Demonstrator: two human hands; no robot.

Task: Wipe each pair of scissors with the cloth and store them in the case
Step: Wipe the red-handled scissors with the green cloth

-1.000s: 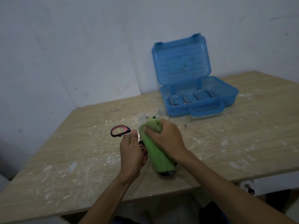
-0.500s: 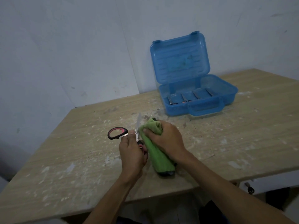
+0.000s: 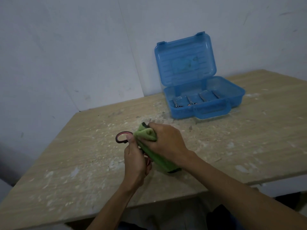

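My left hand (image 3: 135,161) grips a pair of scissors (image 3: 121,137) with black and pink handles; one handle loop sticks out to the left of my thumb. My right hand (image 3: 166,142) grips a green cloth (image 3: 147,150) wrapped over the scissor blades, which are hidden inside it. The cloth hangs down towards the table's near edge. At the back right stands the open blue case (image 3: 232,98), lid up against the wall, with several scissors (image 3: 191,102) lying in it.
The wooden table (image 3: 83,155) is speckled with white dust and chips. A grey-white wall rises right behind the case and along the table's left side. The table's front edge runs just under my forearms.
The bare blade tip that showed above the cloth half a second ago is now covered; my right hand has slid the cloth up over it. The left hand stays in place.
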